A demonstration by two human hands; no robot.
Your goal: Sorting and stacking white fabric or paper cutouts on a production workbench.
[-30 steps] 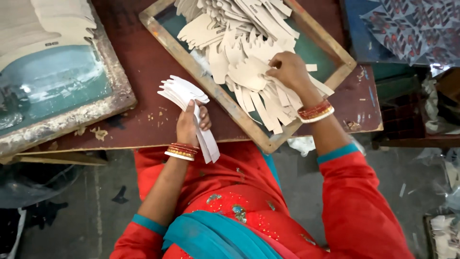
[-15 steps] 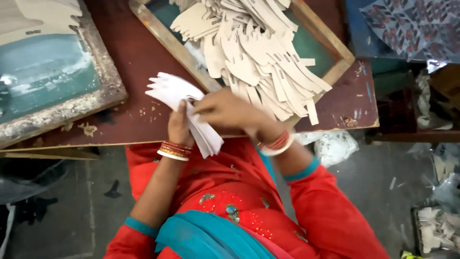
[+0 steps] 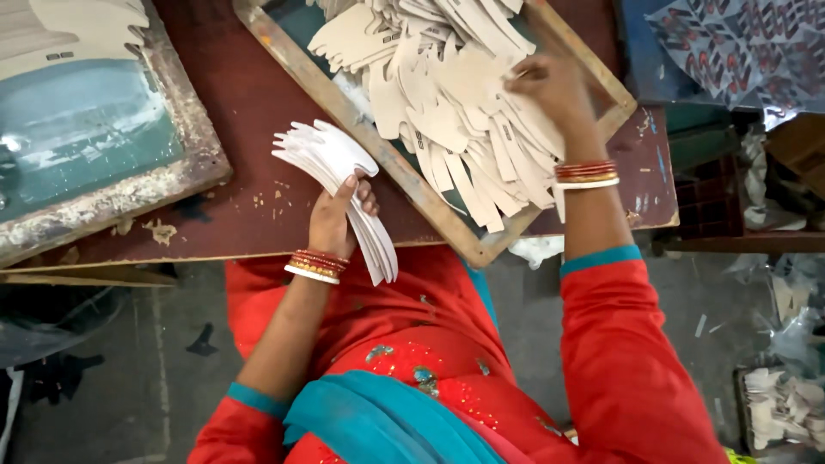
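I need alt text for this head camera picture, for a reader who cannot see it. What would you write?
Seen from above, a person in red holds a fanned stack of white card cut-outs in the left hand, while the right hand reaches into a pile of beige cut-outs lying in a wooden frame. The frame rests on a dark red table, beside a second worn frame.
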